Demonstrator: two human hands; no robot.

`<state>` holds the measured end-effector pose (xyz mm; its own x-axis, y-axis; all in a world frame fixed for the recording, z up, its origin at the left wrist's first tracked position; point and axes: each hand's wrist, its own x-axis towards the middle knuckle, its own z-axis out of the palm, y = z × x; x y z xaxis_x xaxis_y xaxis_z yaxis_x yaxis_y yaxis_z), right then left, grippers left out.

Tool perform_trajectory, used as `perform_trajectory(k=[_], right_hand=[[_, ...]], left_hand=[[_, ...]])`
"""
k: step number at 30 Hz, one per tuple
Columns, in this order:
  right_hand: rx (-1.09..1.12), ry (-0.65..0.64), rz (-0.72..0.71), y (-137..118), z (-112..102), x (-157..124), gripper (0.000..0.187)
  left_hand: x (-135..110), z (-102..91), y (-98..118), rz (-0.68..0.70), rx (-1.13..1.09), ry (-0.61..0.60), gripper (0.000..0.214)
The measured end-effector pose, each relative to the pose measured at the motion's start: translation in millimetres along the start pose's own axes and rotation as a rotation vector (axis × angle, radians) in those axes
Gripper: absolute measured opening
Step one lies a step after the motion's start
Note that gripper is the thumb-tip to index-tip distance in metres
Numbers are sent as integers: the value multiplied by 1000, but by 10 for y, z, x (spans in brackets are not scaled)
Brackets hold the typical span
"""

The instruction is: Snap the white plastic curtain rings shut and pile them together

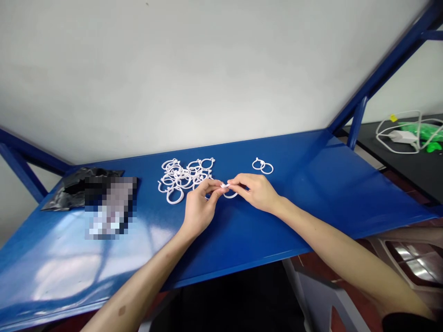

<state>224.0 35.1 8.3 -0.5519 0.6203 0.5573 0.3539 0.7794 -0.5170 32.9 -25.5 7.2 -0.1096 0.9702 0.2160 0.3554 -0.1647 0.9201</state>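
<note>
Between my two hands, just above the blue table, is a white plastic ring (230, 195) with a small clasp at its top. My left hand (201, 203) pinches the clasp from the left, thumb and forefinger together. From the other side, the fingertips of my right hand (255, 190) pinch the same ring close to the clasp. My fingers partly hide the joint, so whether it is fastened cannot be told. Left of and behind my left hand lies a loose pile of similar white rings (185, 175). Two linked white rings (263, 166) lie beyond my right hand.
A black plastic bag (79, 184) and a pixelated flat object (112, 207) lie on the blue table (311, 184) at left. Blue frame bars (380, 64) flank the pale wall. A white charger with cable (403, 137) sits on a dark table at right.
</note>
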Motion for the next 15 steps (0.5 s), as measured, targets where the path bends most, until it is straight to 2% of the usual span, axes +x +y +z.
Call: perform_trajectory(k=[6,11,15], right_hand=[[-51,-16,-93,17,63,-24,22],[-62,-140,-158,51,53,-33,25],[-85,-169,-108,52,50,-17,22]], left_hand=[[-89,41,-40,7,24,156,14],[-98,44,-126,134,108,109,9],[-21,33,-150,193,166,35,14]])
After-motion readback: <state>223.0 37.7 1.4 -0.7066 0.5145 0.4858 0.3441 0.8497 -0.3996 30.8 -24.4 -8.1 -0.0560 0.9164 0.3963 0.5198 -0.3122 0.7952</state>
